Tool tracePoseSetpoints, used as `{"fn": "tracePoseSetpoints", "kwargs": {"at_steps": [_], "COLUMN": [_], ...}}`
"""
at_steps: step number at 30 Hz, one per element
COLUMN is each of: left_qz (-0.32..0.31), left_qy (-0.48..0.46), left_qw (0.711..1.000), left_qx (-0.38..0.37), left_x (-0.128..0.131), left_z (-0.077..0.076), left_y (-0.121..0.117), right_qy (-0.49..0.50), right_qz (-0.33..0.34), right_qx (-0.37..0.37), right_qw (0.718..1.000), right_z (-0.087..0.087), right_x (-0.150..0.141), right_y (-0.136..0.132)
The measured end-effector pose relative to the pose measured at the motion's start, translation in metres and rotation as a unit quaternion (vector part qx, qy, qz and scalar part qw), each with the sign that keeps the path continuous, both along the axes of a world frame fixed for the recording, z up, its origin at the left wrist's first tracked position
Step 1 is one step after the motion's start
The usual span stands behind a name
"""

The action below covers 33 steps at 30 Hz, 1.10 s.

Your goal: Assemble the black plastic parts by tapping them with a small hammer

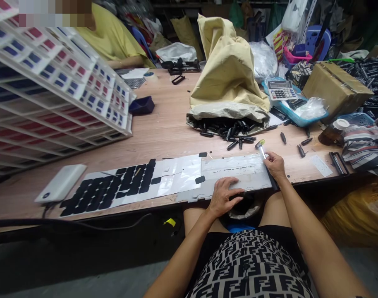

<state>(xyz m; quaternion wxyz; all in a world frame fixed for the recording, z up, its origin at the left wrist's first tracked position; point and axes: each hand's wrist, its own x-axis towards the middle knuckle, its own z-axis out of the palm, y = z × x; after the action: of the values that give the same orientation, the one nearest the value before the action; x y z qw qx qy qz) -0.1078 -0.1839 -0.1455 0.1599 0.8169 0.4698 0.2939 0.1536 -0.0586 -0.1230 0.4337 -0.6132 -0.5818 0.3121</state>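
Note:
My right hand (275, 165) is closed around a slim silver piece with a dark upper end (262, 150), near the right end of a pale board (232, 167). I cannot make out its exact kind. My left hand (223, 196) hovers at the board's front edge, fingers spread and nothing in them. Left of the board lies a white sheet (176, 169) with rows of black rounded patches (96, 190). Two loose black patches rest near where sheet and board meet. Behind the board, black cylindrical parts (235, 128) spill from a beige sack (229, 74).
A white plastic crate (92, 107) leans in from the left, beside a white box-shaped device (61, 182). On the right are a calculator (281, 89) in a blue basket (309, 118), a cardboard box (334, 89) and a brown jar (331, 133). A person in yellow (117, 33) sits opposite.

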Motion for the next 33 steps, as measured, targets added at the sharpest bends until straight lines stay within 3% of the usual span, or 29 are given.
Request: {"fn": "tracePoseSetpoints", "kwargs": {"at_steps": [4, 7, 10, 14, 18, 21, 24, 29, 33], "left_qz": [-0.006, 0.034, 0.153, 0.307, 0.350, 0.347, 0.332, 0.241, 0.206], "left_qy": [-0.011, -0.031, -0.047, -0.043, -0.013, -0.012, -0.043, -0.093, -0.053], "left_qw": [1.000, 0.999, 0.986, 0.945, 0.924, 0.923, 0.931, 0.958, 0.970], "left_qx": [0.009, -0.018, -0.054, -0.100, -0.152, -0.166, -0.146, -0.128, -0.115], "left_x": [0.005, 0.008, 0.009, 0.009, 0.010, 0.005, -0.001, 0.002, 0.008], "left_z": [0.005, 0.012, 0.021, 0.027, 0.025, 0.021, 0.017, 0.009, 0.005], "left_y": [-0.006, 0.013, 0.059, 0.135, 0.176, 0.173, 0.147, 0.101, 0.094], "right_qy": [-0.006, -0.009, -0.002, 0.002, 0.018, 0.021, 0.015, 0.000, -0.007], "right_qz": [0.006, 0.004, 0.003, 0.003, 0.005, 0.005, 0.006, 0.001, 0.006], "right_qx": [-0.002, -0.004, -0.003, -0.008, -0.014, -0.013, -0.013, -0.005, -0.001], "right_qw": [1.000, 1.000, 1.000, 1.000, 1.000, 1.000, 1.000, 1.000, 1.000], "right_z": [0.002, 0.003, 0.002, 0.002, 0.003, 0.003, 0.002, 0.001, 0.002], "right_x": [0.000, -0.001, -0.002, -0.002, -0.001, -0.001, -0.001, -0.001, 0.000], "right_y": [-0.001, -0.002, -0.002, -0.003, -0.004, -0.004, -0.004, -0.003, -0.001]}}
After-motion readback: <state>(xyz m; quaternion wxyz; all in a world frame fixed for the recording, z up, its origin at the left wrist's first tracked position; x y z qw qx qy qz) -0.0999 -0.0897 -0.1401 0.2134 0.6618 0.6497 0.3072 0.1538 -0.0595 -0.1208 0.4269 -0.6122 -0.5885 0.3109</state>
